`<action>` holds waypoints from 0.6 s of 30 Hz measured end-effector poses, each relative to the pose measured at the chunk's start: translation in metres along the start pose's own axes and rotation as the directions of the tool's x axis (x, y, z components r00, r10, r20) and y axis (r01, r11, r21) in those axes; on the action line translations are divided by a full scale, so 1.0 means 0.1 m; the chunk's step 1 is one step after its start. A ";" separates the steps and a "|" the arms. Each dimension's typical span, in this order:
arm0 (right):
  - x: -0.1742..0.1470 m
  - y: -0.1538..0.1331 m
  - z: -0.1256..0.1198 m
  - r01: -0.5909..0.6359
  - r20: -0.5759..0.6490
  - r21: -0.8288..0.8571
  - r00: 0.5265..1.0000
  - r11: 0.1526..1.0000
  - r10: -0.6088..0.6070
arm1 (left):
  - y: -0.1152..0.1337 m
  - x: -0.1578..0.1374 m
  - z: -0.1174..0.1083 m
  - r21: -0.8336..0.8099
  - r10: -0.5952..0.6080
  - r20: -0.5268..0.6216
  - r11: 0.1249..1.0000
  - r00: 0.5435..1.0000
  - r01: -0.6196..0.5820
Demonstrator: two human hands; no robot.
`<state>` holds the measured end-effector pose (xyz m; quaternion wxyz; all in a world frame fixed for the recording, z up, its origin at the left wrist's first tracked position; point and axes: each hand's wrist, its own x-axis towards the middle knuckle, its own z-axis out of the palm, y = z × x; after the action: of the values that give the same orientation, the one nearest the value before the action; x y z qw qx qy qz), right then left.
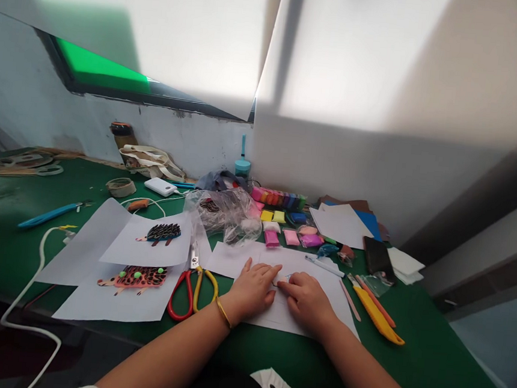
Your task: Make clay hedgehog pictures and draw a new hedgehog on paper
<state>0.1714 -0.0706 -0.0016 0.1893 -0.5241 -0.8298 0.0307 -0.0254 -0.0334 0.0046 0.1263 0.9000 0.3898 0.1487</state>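
Note:
My left hand (254,290) rests palm down on a white sheet of paper (338,303), its fingers stretched out. Close beside it, my right hand (307,298) presses an extended index fingertip on a small pale piece (284,278), apparently modelling clay, over a drawn outline. Both hands partly hide that outline. A light-coloured pen (324,265) lies on the sheet above my right hand. Left of my left wrist are scissors (194,285) with one red and one yellow handle.
Packets of coloured clay (271,238) lie behind the paper. Two hedgehog pictures (159,233) are at left, near a white cable (40,259). A yellow cutter (377,316) lies at right. A plastic bag (234,213) and turquoise cup (242,168) stand farther back.

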 end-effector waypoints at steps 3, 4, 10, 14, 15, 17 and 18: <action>0.01 -0.01 0.01 0.015 0.002 0.004 1.000 1.000 -0.015 | -0.02 0.01 -0.01 -0.034 -0.002 0.005 0.999 1.000 0.002; 0.01 -0.01 0.02 0.021 0.004 0.007 1.000 1.000 -0.021 | -0.03 0.01 -0.01 -0.039 -0.005 0.007 0.999 1.000 0.006; 0.02 -0.01 0.06 0.033 -0.012 0.021 0.999 0.999 -0.032 | -0.06 0.02 0.01 -0.073 -0.023 0.005 0.997 1.000 0.023; 0.03 -0.01 0.06 0.031 -0.022 0.041 0.999 0.999 -0.030 | -0.06 0.02 0.01 -0.067 -0.024 0.004 0.997 1.000 0.024; 0.04 -0.01 0.06 0.025 -0.033 0.063 0.999 0.998 -0.023 | -0.06 0.02 0.01 -0.063 -0.025 0.007 0.998 1.000 0.026; 0.07 0.00 0.06 0.004 -0.058 0.122 0.998 0.993 0.003 | -0.06 0.02 0.00 -0.057 -0.025 0.010 0.998 1.000 0.026; 0.10 0.00 0.06 -0.012 -0.064 0.157 0.998 0.987 0.022 | -0.06 0.02 0.00 -0.055 -0.024 0.012 0.998 1.000 0.025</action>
<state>0.1655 -0.0613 -0.0047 0.2567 -0.5154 -0.8137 0.0802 -0.0278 -0.0281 0.0031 0.1552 0.8920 0.3960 0.1530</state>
